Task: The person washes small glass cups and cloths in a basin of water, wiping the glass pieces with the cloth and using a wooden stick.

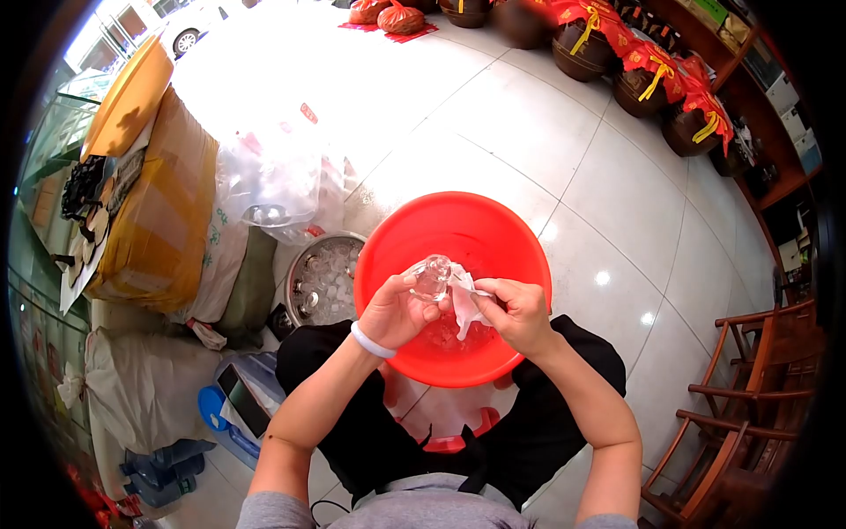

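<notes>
White tiles (634, 203) cover the floor of a bright room, with dark jars (577, 60) under red cloths along the far side. On the floor, a red basin (449, 216) sits between the person's knees; a steel bowl (295, 278) of small clear pieces (328, 286) lies just beyond its left edge.

Over the middle of the basin is a clear glass (432, 275). The left hand (394, 310) curls its fingers and thumb round it; the right hand (522, 313) pinches a pale cloth (463, 304) against its right side. Whether the cloth goes inside cannot be told.

The glass looks light, stiff and fragile, probably slippery if wet, so its wall seems the safest hold, gripped gently. The cloth looks limp and soft, easily bunched between fingertips.
</notes>
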`<state>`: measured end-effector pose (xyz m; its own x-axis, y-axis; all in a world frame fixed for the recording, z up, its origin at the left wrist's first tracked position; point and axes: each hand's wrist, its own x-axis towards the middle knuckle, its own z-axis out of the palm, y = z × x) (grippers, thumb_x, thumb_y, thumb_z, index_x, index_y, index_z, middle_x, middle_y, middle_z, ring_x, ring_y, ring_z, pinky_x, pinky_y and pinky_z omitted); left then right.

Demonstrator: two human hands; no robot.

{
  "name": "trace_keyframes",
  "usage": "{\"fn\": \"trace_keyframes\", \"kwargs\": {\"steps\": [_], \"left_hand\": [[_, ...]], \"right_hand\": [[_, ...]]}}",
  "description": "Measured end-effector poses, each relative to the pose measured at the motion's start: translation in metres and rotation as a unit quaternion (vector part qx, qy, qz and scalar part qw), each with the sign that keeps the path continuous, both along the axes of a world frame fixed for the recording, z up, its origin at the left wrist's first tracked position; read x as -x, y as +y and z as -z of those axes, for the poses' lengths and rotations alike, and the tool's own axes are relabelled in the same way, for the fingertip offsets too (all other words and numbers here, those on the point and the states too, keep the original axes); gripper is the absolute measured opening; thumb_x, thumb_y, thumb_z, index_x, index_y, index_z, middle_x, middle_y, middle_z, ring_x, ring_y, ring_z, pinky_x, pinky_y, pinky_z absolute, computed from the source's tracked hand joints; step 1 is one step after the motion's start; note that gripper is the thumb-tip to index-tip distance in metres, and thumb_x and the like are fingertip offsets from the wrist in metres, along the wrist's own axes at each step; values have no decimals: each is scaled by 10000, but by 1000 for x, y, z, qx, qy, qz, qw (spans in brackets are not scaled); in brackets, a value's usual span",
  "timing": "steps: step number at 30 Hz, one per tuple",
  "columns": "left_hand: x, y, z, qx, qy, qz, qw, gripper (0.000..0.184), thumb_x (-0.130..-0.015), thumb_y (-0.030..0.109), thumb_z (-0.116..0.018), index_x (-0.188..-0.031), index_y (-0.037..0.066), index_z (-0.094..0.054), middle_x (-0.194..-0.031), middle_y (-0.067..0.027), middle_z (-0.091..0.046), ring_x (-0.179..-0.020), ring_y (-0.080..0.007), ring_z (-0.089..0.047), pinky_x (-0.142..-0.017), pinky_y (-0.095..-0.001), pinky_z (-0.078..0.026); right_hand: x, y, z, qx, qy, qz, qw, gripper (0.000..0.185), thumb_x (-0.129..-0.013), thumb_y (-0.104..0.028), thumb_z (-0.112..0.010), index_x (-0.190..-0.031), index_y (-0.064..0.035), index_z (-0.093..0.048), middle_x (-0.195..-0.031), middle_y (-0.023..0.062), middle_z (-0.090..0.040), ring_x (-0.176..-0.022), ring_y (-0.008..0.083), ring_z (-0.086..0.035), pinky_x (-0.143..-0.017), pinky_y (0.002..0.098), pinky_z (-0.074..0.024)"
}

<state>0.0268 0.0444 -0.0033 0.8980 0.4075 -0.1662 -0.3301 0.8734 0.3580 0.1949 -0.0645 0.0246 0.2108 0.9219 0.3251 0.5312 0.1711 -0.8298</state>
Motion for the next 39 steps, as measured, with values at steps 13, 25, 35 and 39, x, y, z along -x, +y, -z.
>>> {"fn": "trace_keyframes", "kwargs": {"steps": [13, 25, 35, 39], "left_hand": [[2, -1, -4, -48, 73, -64, 994, 407, -801, 113, -563, -1181, 18, -451, -1040, -121, -562, -812, -195, -576, -650, -257, -491], [0, -2, -3, -138, 108, -112, 978, 402, -778, 109, -592, -1153, 22, -475, -996, -132, -580, -747, -217, -587, -567, -270, -487], [2, 5, -5, -89, 54, -22, 994, 366, -821, 185, -512, -1139, 8, -476, -989, -114, -580, -745, -199, -586, -567, -263, -502], [-2, 4, -7, 8, 100, -80, 992, 377, -841, 218, -460, -1145, -4, -468, -968, -98, -585, -729, -177, -585, -557, -243, -499]], "right_hand": [[-1, 3, 6, 28, -40, 29, 998, 75, -740, -28, -596, -804, 11, -598, -658, 127, -601, -569, 249, -601, -491, 305, -455], [-2, 1, 8, 31, -63, 13, 997, 119, -749, -6, -547, -841, 23, -618, -620, 122, -557, -528, 236, -543, -483, 309, -413], [-6, 0, 11, 66, 9, -34, 997, 127, -766, -15, -541, -850, 26, -628, -601, 87, -526, -511, 155, -493, -472, 280, -373], [-7, -1, 11, 104, 242, -29, 964, 133, -788, -37, -531, -845, 28, -632, -625, 69, -542, -541, 116, -506, -500, 247, -382]]}}
